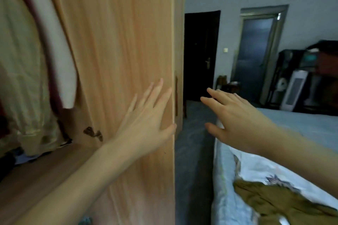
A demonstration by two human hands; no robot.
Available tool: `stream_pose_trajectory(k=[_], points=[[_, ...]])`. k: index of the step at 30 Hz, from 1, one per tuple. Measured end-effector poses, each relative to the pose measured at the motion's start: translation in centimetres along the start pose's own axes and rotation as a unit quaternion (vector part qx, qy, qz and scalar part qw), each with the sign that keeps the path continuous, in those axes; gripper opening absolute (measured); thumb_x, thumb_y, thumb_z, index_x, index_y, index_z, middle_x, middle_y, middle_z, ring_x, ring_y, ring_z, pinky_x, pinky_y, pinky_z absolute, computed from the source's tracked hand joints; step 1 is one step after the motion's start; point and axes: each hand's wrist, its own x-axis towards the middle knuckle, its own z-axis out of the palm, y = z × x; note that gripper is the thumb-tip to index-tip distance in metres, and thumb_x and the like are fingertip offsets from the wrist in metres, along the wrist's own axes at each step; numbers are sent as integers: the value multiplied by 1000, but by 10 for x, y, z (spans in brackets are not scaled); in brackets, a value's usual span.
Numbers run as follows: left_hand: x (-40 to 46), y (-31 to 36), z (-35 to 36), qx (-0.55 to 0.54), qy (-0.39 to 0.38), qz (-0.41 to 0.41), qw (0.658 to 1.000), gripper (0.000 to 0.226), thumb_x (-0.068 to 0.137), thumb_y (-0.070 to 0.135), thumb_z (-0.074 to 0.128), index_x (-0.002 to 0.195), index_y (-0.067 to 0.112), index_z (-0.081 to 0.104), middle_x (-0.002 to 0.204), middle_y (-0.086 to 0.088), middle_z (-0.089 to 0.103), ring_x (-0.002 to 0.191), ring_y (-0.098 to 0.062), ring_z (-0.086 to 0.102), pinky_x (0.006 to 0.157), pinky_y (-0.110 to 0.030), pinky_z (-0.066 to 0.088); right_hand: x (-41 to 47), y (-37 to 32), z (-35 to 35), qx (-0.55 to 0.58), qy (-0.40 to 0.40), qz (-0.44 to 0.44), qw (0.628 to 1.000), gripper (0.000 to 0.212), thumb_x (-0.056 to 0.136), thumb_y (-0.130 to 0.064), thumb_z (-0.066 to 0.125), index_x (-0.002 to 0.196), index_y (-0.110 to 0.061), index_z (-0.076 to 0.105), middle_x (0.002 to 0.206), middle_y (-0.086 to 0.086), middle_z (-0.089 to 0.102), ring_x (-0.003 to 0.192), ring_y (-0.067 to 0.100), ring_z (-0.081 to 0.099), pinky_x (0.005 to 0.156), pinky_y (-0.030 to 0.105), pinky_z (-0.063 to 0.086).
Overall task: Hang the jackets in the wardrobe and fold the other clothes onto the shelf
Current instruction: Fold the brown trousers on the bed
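The left hand [146, 115] is laid flat, fingers straight, against the inner face of the open wardrobe door [120, 60], thumb at its edge; the right hand [236, 115] is held open in the air, gripping nothing. The door is best pushed steadily near its free edge. An olive-brown garment [278, 202] is seen crumpled on the bed [311, 129], while pale clothes [23, 78] are hung inside the wardrobe.
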Motion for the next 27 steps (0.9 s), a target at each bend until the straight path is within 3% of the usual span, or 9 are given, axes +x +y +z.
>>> stream_pose_trajectory(k=[6, 13, 20, 27], points=[[30, 103, 36, -29, -37, 91, 995, 83, 92, 59, 40, 154, 32, -9, 157, 11, -30, 145, -10, -25, 121, -43, -4, -87, 79, -5, -9, -38, 115, 993, 68, 94, -52, 41, 151, -29, 12, 162, -3, 2, 148, 18, 6, 119, 38, 11], [50, 232, 85, -68, -92, 167, 979, 83, 93, 63, 39, 154, 32, -7, 157, 10, -29, 145, -10, -24, 121, -44, -4, -203, 175, -20, -27, -77, 242, 967, 71, 92, -53, 47, 151, -29, 16, 161, -1, 9, 143, 22, 20, 116, 37, 18], [49, 350, 130, -102, -148, 234, 955, 78, 94, 62, 38, 154, 32, -3, 159, 8, -25, 147, -13, -19, 121, -43, -4, -309, 243, -19, -8, -111, 321, 940, 72, 91, -52, 49, 152, -26, 20, 160, 2, 14, 144, 21, 20, 117, 39, 21], [49, 421, 165, -113, -193, 280, 933, 73, 95, 60, 38, 154, 34, 3, 161, 6, -17, 149, -15, -8, 121, -44, 4, -377, 279, -13, 13, -123, 383, 915, 71, 92, -50, 50, 151, -25, 22, 159, 2, 18, 143, 22, 23, 117, 37, 23]])
